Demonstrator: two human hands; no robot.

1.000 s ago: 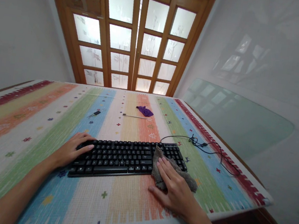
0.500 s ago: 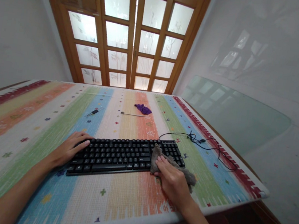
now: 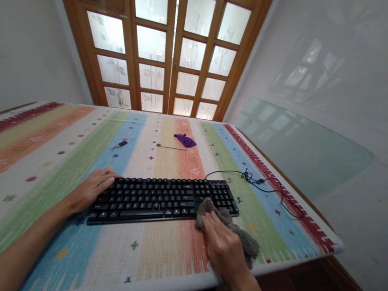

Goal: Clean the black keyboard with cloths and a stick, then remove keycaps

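Observation:
A black keyboard [image 3: 163, 199] lies across the striped table cover [image 3: 34, 162], a little below the middle. My left hand [image 3: 90, 189] rests flat on the keyboard's left end with its fingers over the keys. My right hand [image 3: 223, 247] presses a grey cloth [image 3: 244, 238] on the table just in front of the keyboard's right end. The cloth's upper corner touches the keyboard's front edge. The keyboard's black cable [image 3: 267, 186] trails off to the right in a loose tangle.
A purple cloth [image 3: 185, 140] and a thin metal rod [image 3: 170, 147] lie further back on the table, with a small black object [image 3: 121, 144] to their left. The table's near edge is close under my right hand. Wooden glazed doors [image 3: 172, 42] stand behind; a glass sheet [image 3: 304, 150] leans on the right wall.
My right hand has drawn the grey cloth back off the keyboard's number keys toward me and the table's near edge. My left hand has stayed on the keyboard's left end.

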